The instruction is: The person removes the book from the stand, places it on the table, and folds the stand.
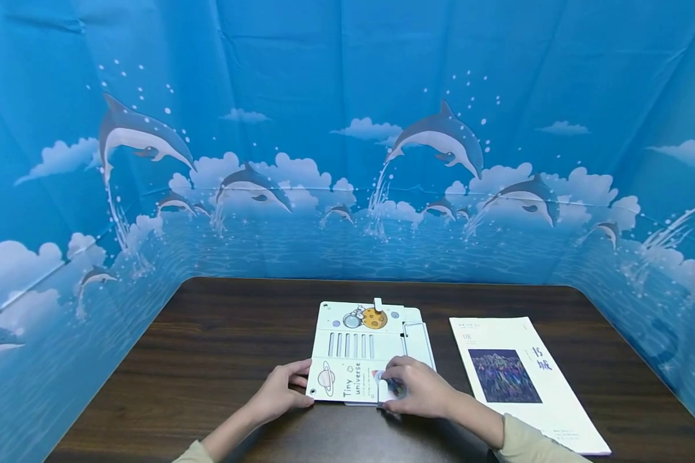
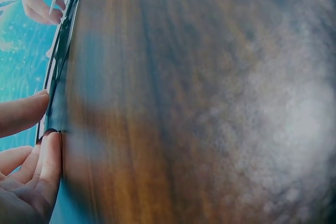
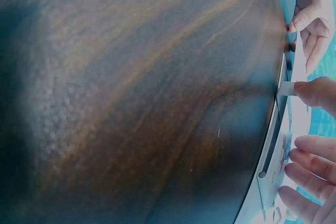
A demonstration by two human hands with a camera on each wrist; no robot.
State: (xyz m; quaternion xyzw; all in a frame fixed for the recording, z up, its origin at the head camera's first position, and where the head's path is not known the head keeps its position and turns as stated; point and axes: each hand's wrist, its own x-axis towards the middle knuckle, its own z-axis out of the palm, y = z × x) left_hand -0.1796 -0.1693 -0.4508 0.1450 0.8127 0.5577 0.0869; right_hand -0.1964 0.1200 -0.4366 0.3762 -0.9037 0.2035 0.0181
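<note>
A white book stand (image 1: 352, 347), printed with planets, an astronaut and "Tiny universe", lies on the table, with slots across its middle and a wire piece (image 1: 404, 331) on its right. White clips sit at its far edge (image 1: 378, 306) and near edge. My left hand (image 1: 280, 389) pinches the near left corner, thumb opposite the fingers, as the left wrist view also shows. The right hand (image 1: 418, 389) holds the near clip (image 1: 383, 391); in the right wrist view its thumb touches the white tab (image 3: 286, 88) while the fingers spread over the panel.
To the right lies a pale book (image 1: 556, 405) with a dark picture on its cover. The dark wooden table (image 1: 226, 334) has rounded far corners. A blue dolphin-print curtain (image 1: 301, 96) hangs behind and along both sides.
</note>
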